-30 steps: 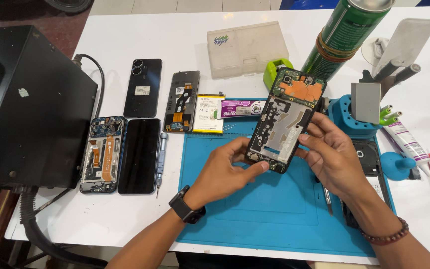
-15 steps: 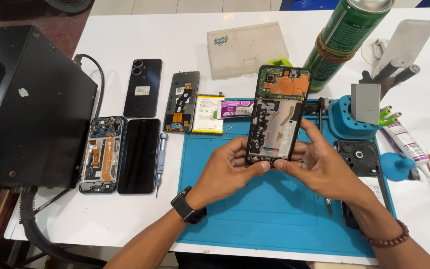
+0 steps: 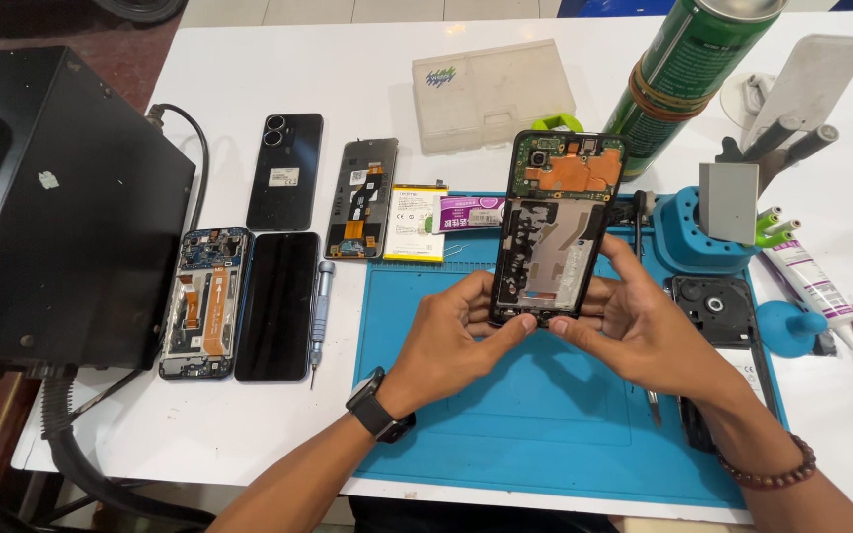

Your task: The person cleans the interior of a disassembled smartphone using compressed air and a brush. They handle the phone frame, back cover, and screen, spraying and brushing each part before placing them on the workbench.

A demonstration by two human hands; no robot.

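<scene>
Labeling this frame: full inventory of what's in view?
opened phone: 1, black frame, orange and green inside, held upright above mat
mat: 1, blue, table front
black box: 1, far left
phones and parts: 5, black, left of mat
battery: 1, white-yellow, at mat's top edge
screwdriver: 1, silver, beside mat
plastic case: 1, clear, behind
spray can: 1, green, back right
tool holder: 1, blue, right
left hand: grips the phone's lower end
right hand: grips it too
</scene>
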